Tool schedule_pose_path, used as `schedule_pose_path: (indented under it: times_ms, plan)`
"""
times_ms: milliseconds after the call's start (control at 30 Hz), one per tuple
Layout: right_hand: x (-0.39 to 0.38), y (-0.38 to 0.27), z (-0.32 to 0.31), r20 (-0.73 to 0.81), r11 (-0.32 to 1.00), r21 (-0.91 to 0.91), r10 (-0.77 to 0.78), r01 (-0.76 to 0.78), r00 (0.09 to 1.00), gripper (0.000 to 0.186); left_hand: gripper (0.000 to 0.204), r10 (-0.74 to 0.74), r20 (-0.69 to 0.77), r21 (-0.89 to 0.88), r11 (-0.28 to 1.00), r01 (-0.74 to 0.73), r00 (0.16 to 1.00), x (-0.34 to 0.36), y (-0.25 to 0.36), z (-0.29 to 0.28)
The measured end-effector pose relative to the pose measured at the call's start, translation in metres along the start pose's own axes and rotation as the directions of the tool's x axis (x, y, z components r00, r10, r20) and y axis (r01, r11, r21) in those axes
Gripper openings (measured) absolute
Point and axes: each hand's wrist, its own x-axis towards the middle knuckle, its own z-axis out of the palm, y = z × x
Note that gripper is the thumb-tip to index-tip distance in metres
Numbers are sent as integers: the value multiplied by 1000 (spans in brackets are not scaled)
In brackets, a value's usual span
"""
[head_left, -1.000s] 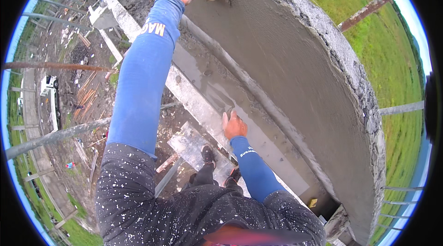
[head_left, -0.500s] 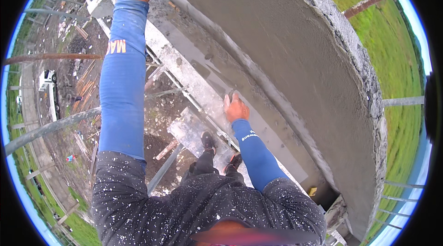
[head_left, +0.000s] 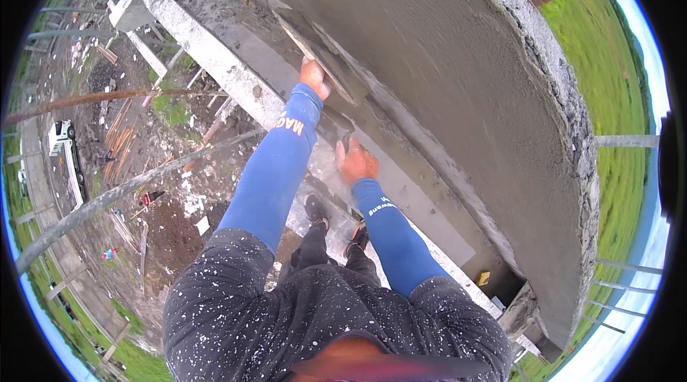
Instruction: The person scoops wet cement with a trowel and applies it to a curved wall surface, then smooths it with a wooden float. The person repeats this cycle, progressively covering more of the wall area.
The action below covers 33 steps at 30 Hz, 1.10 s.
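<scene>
My left hand point(head_left: 315, 80) is closed around a flat plastering float point(head_left: 318, 52), seen nearly edge-on. It lies at the foot of a grey, freshly plastered wall point(head_left: 458, 81), along the line where wall meets ledge. My right hand point(head_left: 358, 162) sits lower and nearer to me, closed on a trowel point(head_left: 348, 137). Only the trowel's bent metal neck and a bit of blade show beyond the fingers; its handle is hidden in the hand. Beneath both hands runs a wet grey ledge point(head_left: 422, 196).
A pale concrete beam point(head_left: 193, 42) borders the ledge on the left. Scaffold pipes point(head_left: 136, 185) cross the left side above muddy ground far below, where a white truck point(head_left: 68, 156) stands. My shoes point(head_left: 315, 210) are on a narrow platform. A small yellow piece point(head_left: 484, 278) lies at the ledge's near end.
My left hand has brought the float down from the top edge, rightward and nearer to me, to the wall's foot. My right hand has shifted only slightly, and more of the trowel shows.
</scene>
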Motion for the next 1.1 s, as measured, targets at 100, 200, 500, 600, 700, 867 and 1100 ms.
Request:
schedule_pose_path:
  times_ms: [100, 200, 500, 600, 700, 867, 1100]
  plan:
    - [2, 1, 1, 19, 1000, -4, 0, 0, 1000, 47, 29, -177, -84, -202, 967, 157, 981, 12, -50, -10]
    - [3, 5, 6, 14, 1000, -13, -16, 16, 1000, 49, 31, -297, -82, -269, 926, 266, 951, 17, -82, -8]
    - [4, 7, 8, -35, 998, 33, -49, 50, 998, 51, 40, -270, -38, -212, 943, 256, 962, 23, -25, 56]
    - [2, 4, 3, -13, 999, 10, -49, 49, 999, 53, 37, -212, -37, -152, 967, 204, 977, 14, 34, 92]
    - [0, 3, 1, -40, 999, 8, -45, 45, 998, 51, 39, -128, -82, -43, 991, 125, 988, 14, 106, 132]
    - [1, 6, 4, -21, 999, -20, -44, 43, 999, 52, 40, 48, -39, 72, 996, -46, 998, 19, 226, 196]
    - [0, 7, 9, -30, 999, -23, -45, 44, 999, 50, 38, 298, 503, -93, 952, -292, 811, -25, 385, 246]
